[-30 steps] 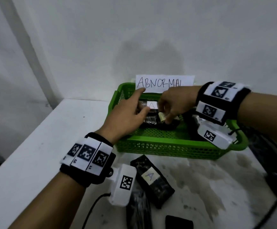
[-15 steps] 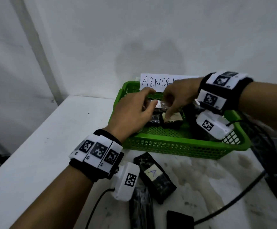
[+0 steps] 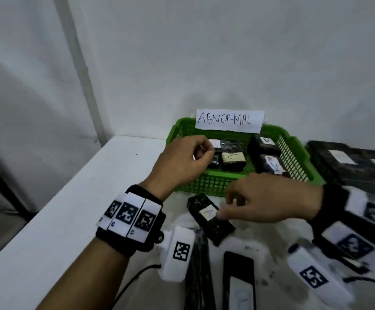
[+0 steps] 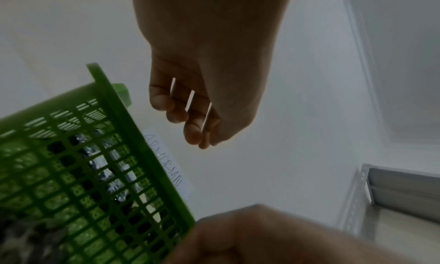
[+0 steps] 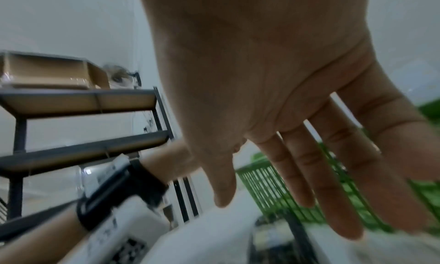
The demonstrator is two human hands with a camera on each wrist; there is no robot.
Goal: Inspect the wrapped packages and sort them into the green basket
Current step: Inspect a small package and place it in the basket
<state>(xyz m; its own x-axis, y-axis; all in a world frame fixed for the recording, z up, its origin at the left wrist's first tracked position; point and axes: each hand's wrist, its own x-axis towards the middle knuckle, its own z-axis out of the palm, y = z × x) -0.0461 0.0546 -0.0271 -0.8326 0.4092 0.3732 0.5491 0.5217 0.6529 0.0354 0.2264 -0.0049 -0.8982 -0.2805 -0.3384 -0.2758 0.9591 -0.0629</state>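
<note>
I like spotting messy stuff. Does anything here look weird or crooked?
A little. The black wrapped package with the "A" label lies slanted on the stained white table, outside the green plastic basket. Packages inside sit jumbled at different angles. Nothing looks spilled or clearly broken.

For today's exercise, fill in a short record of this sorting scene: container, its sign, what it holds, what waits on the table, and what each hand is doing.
container: green basket at the back of the white table
sign: paper sign on the far rim, reading ABNORMAL
contents: several dark wrapped packages, one with a label marked C
waiting: dark package marked A on the table in front of the basket
left hand: fingers curled, over the basket's left end, holding nothing visible
right hand: open, fingertips at the package marked A, no grip yet
</note>
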